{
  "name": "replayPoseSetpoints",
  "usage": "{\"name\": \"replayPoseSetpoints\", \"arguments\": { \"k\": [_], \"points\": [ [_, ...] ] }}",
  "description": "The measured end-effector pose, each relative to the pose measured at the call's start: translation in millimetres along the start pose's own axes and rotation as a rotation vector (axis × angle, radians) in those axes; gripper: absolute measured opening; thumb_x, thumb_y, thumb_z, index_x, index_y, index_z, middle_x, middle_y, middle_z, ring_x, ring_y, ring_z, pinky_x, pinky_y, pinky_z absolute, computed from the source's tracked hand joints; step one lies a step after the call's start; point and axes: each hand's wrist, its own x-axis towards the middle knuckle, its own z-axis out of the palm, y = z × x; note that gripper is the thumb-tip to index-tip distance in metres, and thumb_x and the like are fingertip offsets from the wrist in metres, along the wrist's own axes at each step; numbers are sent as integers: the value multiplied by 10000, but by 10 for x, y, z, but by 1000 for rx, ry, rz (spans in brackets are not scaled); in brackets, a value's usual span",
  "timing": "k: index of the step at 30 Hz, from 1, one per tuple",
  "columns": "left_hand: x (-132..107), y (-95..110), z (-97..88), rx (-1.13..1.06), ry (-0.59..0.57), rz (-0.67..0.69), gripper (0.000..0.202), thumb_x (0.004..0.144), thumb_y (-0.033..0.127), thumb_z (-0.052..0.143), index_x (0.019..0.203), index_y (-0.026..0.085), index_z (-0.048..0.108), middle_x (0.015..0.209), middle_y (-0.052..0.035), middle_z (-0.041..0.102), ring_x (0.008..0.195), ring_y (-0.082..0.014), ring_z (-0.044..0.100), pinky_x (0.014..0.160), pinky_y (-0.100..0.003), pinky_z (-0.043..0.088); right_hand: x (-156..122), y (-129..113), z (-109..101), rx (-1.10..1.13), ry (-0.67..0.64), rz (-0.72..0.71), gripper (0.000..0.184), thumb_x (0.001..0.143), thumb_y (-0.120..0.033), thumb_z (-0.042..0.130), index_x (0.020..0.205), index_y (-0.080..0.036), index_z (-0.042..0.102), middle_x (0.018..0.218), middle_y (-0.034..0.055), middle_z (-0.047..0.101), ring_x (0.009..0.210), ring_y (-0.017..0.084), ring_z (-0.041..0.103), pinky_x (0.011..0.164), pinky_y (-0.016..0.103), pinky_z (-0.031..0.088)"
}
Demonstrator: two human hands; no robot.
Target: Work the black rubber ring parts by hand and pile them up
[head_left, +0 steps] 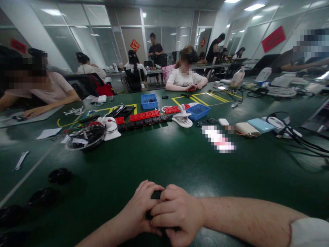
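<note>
Near the front edge of the green table (pixel 108 178), both hands close round a small black object (pixel 156 195). My left hand (pixel 141 207) grips it from the left with the fingers curled over its far side. From the right, my right hand (pixel 180 212) lays its bent fingers across the top, overlapping the left fingers. Most of the object is covered, so its kind does not show; dark bits appear between the fingers. Off to the left stand several round, glossy black parts (pixel 60 175) in a row.
Across the table's middle lie red and black block strips (pixel 145 116), a white clamp stand (pixel 183 116), blue bins (pixel 197 111) and a bowl of black parts (pixel 86 137). A wrench (pixel 21 160) lies left. Power banks (pixel 248 130) and cables sit right. A person (pixel 186 73) sits opposite.
</note>
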Motion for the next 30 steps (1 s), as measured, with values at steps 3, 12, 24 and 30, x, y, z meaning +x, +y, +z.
{"name": "replayPoseSetpoints", "arguments": {
  "k": [3,12,24,30],
  "points": [
    [-3,-21,2,13,-14,26,558,641,632,636,1108,332,583,1151,-58,512,1072,-317,463,977,-605,241,-14,11,5,15,25,-34,260,691,-265,400,851,-182,588,789,-36,670,661,144,439,652,323,322],
    [-93,-47,278,-51,251,-32,878,449,490,748,1206,212,402,1143,-100,509,1065,-337,478,1012,-599,223,42,8,-107,-47,78,116,529,855,-544,291,1098,-106,462,1004,96,597,890,180,495,702,309,349],
    [-77,264,292,-40,323,-248,312,616,331,667,836,181,506,872,-50,511,851,-251,514,919,-534,347,24,-88,15,-242,1,164,385,838,-481,383,736,-151,554,708,37,556,695,164,460,624,309,340],
    [-57,142,47,-154,178,-127,394,496,266,782,836,185,600,966,-46,481,936,-252,465,810,-366,427,55,-119,-23,-38,-58,146,220,749,-301,448,883,-167,559,875,29,624,793,162,498,717,322,371]
  ]
}}
